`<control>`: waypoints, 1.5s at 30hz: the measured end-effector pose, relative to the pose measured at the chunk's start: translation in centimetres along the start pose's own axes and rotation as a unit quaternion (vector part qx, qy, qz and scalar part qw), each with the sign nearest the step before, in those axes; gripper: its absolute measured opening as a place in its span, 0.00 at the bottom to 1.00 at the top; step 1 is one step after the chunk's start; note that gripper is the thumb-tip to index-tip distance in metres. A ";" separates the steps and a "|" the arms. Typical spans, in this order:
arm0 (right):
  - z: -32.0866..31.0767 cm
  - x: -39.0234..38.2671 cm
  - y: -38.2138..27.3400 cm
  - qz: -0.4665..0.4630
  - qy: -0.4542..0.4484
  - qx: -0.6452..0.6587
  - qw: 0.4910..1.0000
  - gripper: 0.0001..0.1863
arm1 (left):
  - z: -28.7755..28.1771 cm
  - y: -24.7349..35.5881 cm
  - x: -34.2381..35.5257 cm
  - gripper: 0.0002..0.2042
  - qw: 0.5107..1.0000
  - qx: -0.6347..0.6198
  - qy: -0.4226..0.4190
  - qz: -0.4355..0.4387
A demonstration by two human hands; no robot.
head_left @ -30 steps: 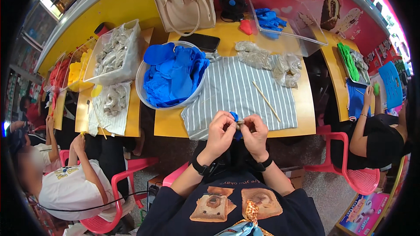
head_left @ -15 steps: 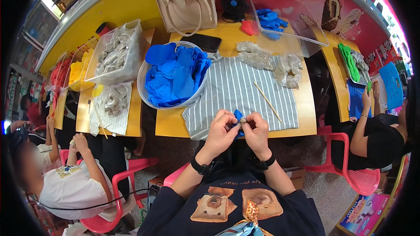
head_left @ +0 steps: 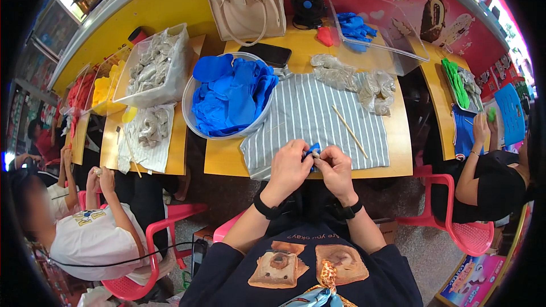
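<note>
Both my hands meet at the near edge of a yellow table point(head_left: 224, 162), over a grey striped cloth point(head_left: 307, 116). My left hand point(head_left: 289, 169) and my right hand point(head_left: 334, 170) pinch a small blue fabric piece point(head_left: 312, 151) between their fingertips, with a bit of grey stuffing at the right thumb. Just beyond, to the left, a white round tub point(head_left: 190, 116) is heaped with blue fabric pieces point(head_left: 233, 99). A thin wooden stick point(head_left: 349, 131) lies on the cloth to the right. Grey stuffing clumps point(head_left: 358, 82) sit at the cloth's far edge.
A beige tote bag point(head_left: 247, 0), a black phone point(head_left: 267, 54), a small black fan point(head_left: 308, 8) and a clear lid point(head_left: 372, 25) stand at the back. A clear bin of grey stuffing point(head_left: 153, 71) sits left. People sit on pink chairs at left point(head_left: 94, 230) and right point(head_left: 489, 179).
My hands stay at the table's near edge, working the blue piece; fingers have shifted slightly and the piece sits more tucked between them.
</note>
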State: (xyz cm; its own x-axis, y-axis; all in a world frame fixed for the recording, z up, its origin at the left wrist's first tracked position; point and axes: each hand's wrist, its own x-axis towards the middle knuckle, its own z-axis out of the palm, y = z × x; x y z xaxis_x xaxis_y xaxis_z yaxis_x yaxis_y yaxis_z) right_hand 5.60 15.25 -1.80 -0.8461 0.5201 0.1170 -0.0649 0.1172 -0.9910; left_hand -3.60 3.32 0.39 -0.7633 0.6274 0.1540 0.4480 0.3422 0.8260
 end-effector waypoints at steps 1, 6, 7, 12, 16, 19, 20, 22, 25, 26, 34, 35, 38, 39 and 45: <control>-0.2 0.1 -0.2 0.002 0.005 0.015 1.000 0.06 | -0.3 0.0 0.3 0.06 0.999 0.017 -0.036 -0.002; -0.6 -0.2 -2.1 -0.022 -0.031 0.139 0.990 0.06 | 0.3 0.1 -0.5 0.11 0.940 -0.330 -0.072 -0.052; -0.2 -0.3 -2.2 -0.027 -0.023 0.138 0.990 0.06 | 0.4 0.6 -0.6 0.12 0.909 -0.403 -0.084 -0.070; 0.4 -1.0 -0.9 -0.085 0.009 0.002 0.996 0.06 | 1.5 0.1 -1.5 0.12 0.954 -0.297 0.004 -0.037; 1.0 -1.7 -2.1 -0.085 0.030 -0.011 0.996 0.07 | 1.0 0.5 -1.8 0.12 0.959 -0.278 0.036 -0.042; 0.8 -1.6 -2.6 -0.115 0.034 -0.053 0.991 0.08 | 1.4 -0.1 -1.8 0.12 0.956 -0.288 0.050 -0.023; 0.8 -1.5 -2.5 -0.118 0.032 -0.053 0.991 0.08 | 1.4 -0.2 -1.9 0.13 0.950 -0.307 0.045 -0.038; 0.8 -1.5 -2.1 -0.124 0.030 -0.054 0.990 0.09 | 1.4 -0.3 -2.2 0.14 0.936 -0.345 0.033 -0.067; 0.8 -1.8 -2.5 -0.105 0.025 -0.063 0.992 0.10 | 0.8 -0.7 -2.4 0.16 0.928 -0.361 -0.015 -0.091; 0.8 -1.9 -2.4 -0.102 0.037 -0.054 0.993 0.10 | 0.6 -0.5 -2.4 0.16 0.914 -0.396 -0.027 -0.089; 0.8 -1.9 -2.7 -0.110 0.023 -0.030 0.993 0.10 | -0.4 -0.2 -2.3 0.16 0.847 -0.509 -0.084 -0.130; 0.8 -2.0 -2.6 -0.099 0.019 -0.011 0.995 0.10 | -0.3 -0.4 -2.2 0.16 0.841 -0.519 -0.084 -0.130; 0.7 -2.1 -2.4 -0.065 0.010 0.053 0.996 0.10 | -0.1 -0.6 -2.2 0.15 0.829 -0.539 -0.077 -0.126; 0.7 -2.1 -2.6 -0.053 0.011 0.077 0.996 0.10 | 0.1 -0.5 -2.1 0.15 0.828 -0.542 -0.072 -0.122; 0.1 -1.9 -3.3 -0.194 -0.018 -0.028 0.981 0.12 | 0.4 0.7 -2.5 0.14 0.885 -0.455 -0.034 -0.093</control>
State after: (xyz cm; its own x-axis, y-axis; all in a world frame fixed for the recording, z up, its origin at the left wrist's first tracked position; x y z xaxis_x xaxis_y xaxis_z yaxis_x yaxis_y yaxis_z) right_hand 7.42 13.81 1.23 -0.7817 0.3976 0.4805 -0.3568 0.3468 -0.8674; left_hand -1.22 2.26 0.40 -0.7405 0.6709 -0.0389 -0.2677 -0.2414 0.9328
